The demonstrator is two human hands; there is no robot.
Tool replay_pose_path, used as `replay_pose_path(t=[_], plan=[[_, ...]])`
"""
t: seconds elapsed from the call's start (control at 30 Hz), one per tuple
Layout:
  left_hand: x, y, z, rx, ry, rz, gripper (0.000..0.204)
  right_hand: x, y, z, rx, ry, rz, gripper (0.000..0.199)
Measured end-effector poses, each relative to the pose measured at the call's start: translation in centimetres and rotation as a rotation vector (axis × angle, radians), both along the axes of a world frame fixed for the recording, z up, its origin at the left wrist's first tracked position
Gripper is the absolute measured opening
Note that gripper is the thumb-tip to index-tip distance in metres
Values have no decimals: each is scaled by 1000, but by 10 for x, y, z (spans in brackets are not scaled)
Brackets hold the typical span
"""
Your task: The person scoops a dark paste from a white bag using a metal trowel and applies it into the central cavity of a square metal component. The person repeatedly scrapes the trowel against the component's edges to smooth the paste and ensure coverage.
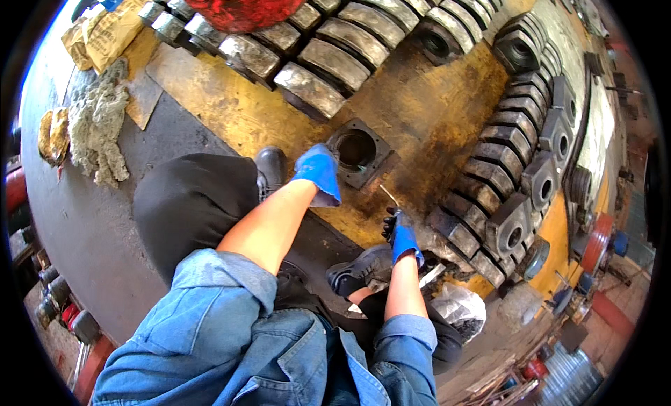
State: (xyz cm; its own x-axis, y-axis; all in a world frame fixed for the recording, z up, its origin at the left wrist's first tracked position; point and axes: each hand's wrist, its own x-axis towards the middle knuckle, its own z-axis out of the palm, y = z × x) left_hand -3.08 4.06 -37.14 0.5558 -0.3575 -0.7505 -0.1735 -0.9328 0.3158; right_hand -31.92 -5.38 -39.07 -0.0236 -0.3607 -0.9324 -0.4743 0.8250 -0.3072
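A square metal block [360, 153] with a large round bore and small corner holes lies on the yellow, oil-stained floor. My left hand [316, 169], in a blue glove, is at the block's left edge; its fingers are hidden behind the glove and cuff. My right hand [399, 231], in a blue glove with dark fingers, is closed around a thin, light, rod-like tool [387, 193]. The tool slants up and left, its tip a little short of the block's lower right side. What kind of tool it is, I cannot make out.
Rows of metal blocks [335, 70] stand at the far side, with a red rounded container [241, 4] over some. Another long row [500, 158] runs along the right, beside bored blocks [514, 224]. A grey rag [98, 123] lies left; a plastic bag [461, 308] is near my right knee.
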Motion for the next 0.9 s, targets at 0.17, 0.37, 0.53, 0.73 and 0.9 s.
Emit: replay_pose_path(t=[0.17,0.37,0.53,0.73,0.9], plan=[[8,5,28,-111,-54,-31,45,49,14,-7,-588,-92,590,41],[-20,-9,13,-121,-92,-72,31,-28,-19,-2,186,-482,-70,32],[-3,-14,12,92,109,-37,32,37,6,-13,-146,-97,260,35],[4,-6,53,48,74,-145,36,-6,-1,-16,-5,-103,18,27],[8,1,59,17,74,-51,33,59,17,24,-144,-129,265,29]])
